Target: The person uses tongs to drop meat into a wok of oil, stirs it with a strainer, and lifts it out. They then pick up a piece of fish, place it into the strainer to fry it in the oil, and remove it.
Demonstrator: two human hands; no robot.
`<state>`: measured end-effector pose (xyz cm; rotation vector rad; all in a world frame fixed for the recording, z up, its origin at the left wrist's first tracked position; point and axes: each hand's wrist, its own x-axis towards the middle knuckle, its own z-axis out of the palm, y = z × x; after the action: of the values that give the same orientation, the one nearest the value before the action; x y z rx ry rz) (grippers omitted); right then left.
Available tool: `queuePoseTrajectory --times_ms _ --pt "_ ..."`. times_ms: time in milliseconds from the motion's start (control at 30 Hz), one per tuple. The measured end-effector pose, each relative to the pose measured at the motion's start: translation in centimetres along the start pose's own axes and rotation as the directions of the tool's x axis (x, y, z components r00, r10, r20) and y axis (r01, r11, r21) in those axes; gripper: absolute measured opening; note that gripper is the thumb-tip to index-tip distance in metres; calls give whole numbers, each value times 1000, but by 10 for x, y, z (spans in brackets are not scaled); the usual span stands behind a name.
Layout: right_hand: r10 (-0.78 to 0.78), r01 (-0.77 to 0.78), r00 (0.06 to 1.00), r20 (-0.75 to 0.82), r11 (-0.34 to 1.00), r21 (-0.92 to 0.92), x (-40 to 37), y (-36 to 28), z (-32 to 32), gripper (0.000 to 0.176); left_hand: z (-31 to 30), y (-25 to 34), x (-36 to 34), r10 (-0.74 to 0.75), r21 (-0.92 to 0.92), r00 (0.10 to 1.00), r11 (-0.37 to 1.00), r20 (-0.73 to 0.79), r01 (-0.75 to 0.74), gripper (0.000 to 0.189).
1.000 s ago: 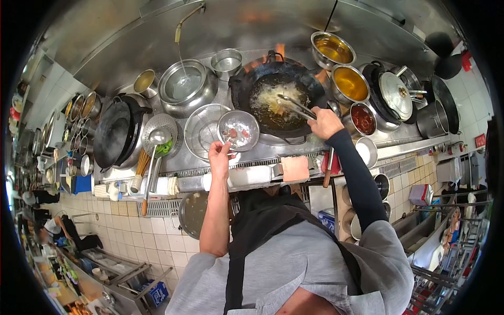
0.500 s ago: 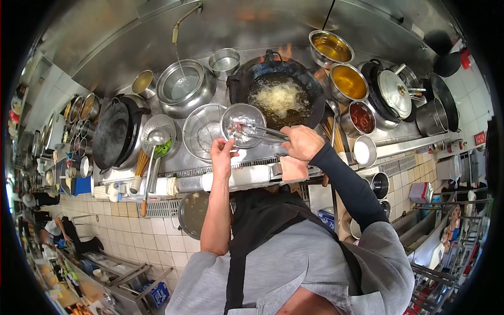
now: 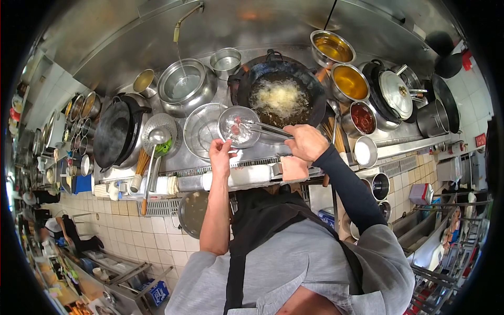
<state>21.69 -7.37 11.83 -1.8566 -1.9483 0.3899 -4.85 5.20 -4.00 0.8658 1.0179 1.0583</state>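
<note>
My left hand (image 3: 221, 156) has its thumb and fingers closed on the near-left rim of a small metal bowl (image 3: 224, 126). Inside the bowl lie reddish pieces of food (image 3: 236, 125) among something white. My right hand (image 3: 307, 142) is wrapped round metal tongs (image 3: 272, 129), whose tips reach into the bowl. Whether the tips grip a piece is too small to tell. A wire-mesh strainer (image 3: 195, 131) sits behind and left of the bowl. Beyond my right hand, pale food (image 3: 281, 97) bubbles in the oil of a black wok (image 3: 318, 105).
Pots of yellow liquid (image 3: 349, 83) and red sauce (image 3: 363, 118) stand right of the wok. Water runs from a tap (image 3: 177, 32) into a metal pot (image 3: 210, 86). On the left are a perforated ladle (image 3: 168, 123) and another wok (image 3: 111, 134).
The bowl has shifted slightly left, and the tongs' tips and the food in it show differently. My right hand has moved slightly right. Flames behind the wok no longer show.
</note>
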Motion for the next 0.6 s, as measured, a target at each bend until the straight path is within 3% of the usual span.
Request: queuePoseTrajectory --times_ms 167,400,500,600 --pt "-10 16 992 127 999 -43 4 9 5 29 3 0 1 14 9 1000 1000 -2 -14 14" --pt "46 -37 982 184 998 -52 10 3 11 31 9 3 -2 6 20 1000 1000 -12 -6 16" --pt "0 0 998 70 1000 5 4 9 -5 35 2 -2 2 -17 35 998 999 -56 19 16" --pt "158 -158 983 94 987 -2 10 18 -22 37 -9 -6 1 -43 46 994 998 -99 48 18"
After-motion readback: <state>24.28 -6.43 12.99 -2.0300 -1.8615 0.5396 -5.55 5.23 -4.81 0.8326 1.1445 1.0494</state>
